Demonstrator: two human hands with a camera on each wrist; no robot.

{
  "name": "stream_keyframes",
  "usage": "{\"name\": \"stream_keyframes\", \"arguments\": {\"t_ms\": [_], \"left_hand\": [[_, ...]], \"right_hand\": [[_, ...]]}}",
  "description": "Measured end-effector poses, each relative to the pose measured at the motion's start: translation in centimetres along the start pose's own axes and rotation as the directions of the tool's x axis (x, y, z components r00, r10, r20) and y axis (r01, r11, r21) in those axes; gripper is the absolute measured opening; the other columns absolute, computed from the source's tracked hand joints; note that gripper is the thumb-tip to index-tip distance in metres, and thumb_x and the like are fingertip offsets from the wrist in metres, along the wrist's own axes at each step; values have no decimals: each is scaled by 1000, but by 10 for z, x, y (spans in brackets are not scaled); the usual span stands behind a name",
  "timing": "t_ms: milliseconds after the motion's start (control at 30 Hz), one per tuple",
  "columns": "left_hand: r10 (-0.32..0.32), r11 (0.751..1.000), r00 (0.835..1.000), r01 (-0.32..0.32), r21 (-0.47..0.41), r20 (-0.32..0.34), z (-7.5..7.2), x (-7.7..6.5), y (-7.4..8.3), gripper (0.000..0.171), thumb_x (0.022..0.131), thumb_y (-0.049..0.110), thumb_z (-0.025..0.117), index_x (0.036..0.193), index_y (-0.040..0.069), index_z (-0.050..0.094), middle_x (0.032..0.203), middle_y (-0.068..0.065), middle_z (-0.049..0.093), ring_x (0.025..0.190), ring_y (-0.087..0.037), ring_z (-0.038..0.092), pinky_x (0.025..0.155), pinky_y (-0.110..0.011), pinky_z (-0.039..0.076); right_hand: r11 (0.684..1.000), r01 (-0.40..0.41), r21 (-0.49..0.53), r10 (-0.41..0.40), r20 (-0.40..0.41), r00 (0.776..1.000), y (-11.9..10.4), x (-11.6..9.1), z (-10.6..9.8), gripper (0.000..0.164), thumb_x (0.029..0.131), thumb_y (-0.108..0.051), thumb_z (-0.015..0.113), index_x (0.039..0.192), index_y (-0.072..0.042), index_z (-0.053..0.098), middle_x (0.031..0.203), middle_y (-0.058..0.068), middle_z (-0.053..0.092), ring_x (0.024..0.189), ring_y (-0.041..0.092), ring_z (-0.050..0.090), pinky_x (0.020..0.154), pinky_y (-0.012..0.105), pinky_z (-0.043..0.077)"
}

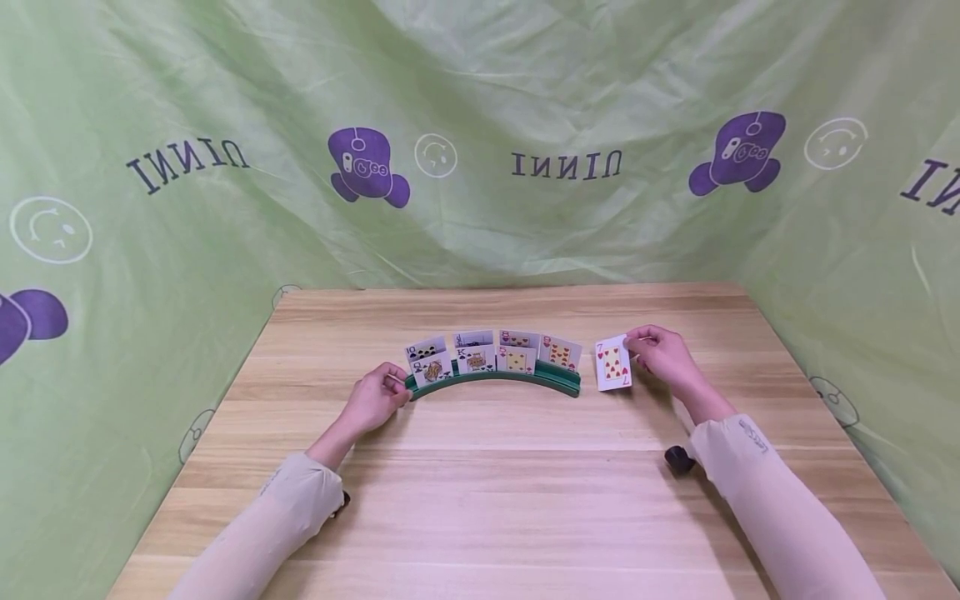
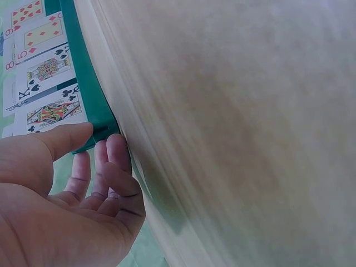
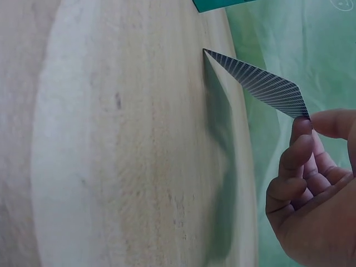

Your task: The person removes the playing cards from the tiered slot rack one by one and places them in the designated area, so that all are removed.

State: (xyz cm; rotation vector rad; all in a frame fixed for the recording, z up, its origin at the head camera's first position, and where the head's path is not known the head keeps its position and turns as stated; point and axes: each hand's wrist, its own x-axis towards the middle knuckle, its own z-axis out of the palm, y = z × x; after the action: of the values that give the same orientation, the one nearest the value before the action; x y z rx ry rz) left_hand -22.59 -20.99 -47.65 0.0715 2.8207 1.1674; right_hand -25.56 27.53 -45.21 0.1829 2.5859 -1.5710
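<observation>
A curved green card holder (image 1: pixel 493 377) stands on the table with playing cards in two rows. Its front row shows a queen (image 1: pixel 433 367), a king (image 1: pixel 476 360) and a five of diamonds (image 1: pixel 516 359). Behind are a ten (image 1: pixel 425 347), a card too covered to read, an eight (image 1: pixel 519 337) and, at the right end, a nine (image 1: pixel 559 352). My left hand (image 1: pixel 375 398) pinches the holder's left end between thumb and fingers. To the right of the holder, my right hand (image 1: pixel 663 357) pinches a seven of hearts (image 1: pixel 613 364) by its edge; its patterned back shows in the right wrist view.
The wooden table (image 1: pixel 517 492) reaches back to a green printed cloth (image 1: pixel 480 225) that hangs behind and at both sides. A small black object (image 1: pixel 679 460) sits by the right sleeve, and a dark piece (image 1: pixel 341 503) shows beneath the left sleeve.
</observation>
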Motion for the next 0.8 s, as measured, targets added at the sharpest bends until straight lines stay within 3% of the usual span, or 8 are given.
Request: {"name": "stream_keyframes", "arguments": {"t_ms": [300, 800], "left_hand": [[-1, 1000, 1000, 1, -5, -6, 0, 0, -1, 24, 87, 10, 71, 108, 8, 60, 93, -8, 71, 80, -17, 63, 72, -28, 46], [7, 1000, 1000, -7, -7, -9, 0, 0, -1, 24, 87, 10, 72, 107, 7, 59, 93, -9, 71, 81, -18, 64, 70, -28, 48]], "right_hand": [[998, -12, -61, 13, 11, 1000, 4, 8, 2, 37, 100, -26, 56, 125, 1, 56, 114, 19, 64, 80, 13, 57, 67, 26, 49], [989, -57, -139, 61, 28, 998, 2, 13, 2, 38, 99, -21, 54, 129, 1, 55, 117, 20, 63, 83, 19, 57, 69, 29, 49]]}}
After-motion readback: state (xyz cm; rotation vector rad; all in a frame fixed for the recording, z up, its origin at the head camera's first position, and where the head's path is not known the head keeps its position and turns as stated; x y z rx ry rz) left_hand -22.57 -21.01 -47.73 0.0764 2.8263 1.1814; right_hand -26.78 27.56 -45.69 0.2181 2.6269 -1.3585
